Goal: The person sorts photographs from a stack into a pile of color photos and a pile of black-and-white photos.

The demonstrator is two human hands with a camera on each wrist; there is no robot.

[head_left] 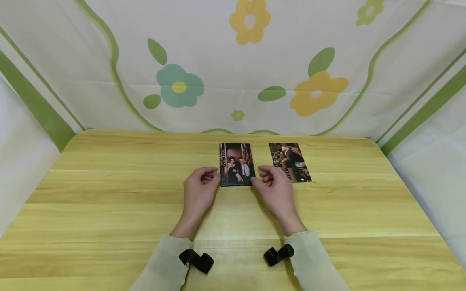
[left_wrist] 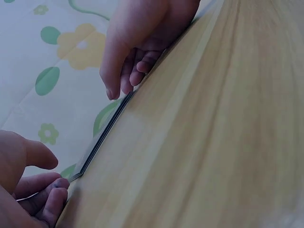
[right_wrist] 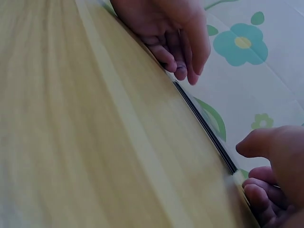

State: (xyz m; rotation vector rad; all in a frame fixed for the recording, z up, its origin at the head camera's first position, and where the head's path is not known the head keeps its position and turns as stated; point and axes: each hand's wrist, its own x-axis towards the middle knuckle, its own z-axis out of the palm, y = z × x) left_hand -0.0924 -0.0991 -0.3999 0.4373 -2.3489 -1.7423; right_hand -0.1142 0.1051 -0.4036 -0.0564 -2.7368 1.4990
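While a card stack [head_left: 234, 157] is laid flat near the middle of the far edge of the bench [head_left: 120, 210], it is flanked by both hands at its near corners. Two seated figures are shown on its top face; in both wrist views its near side is seen edge-on, as thin dark layers.

The left hand [head_left: 199, 188] is placed beside the stack's left edge. Its fingers are loosely curled, with a narrow gap left between thumb and index finger. Whether the stack is touched by them cannot be told.

The right hand [head_left: 274, 188] is placed at the stack's right edge. Its fingers are also curled, a somewhat wider gap being left between thumb and index finger; the thumb tip is seen at the near right corner of the stack, though firm contact cannot be confirmed.

A single card [head_left: 295, 159] is laid flat to the right of the stack, towards the bench's far right corner, and is partly covered by the right hand.

Pale sleeves [head_left: 160, 262] are worn on both arms, with a black device [head_left: 198, 260] fixed at each wrist. Beyond the bench's far edge, a flowered cloth [head_left: 218, 60] is hung.
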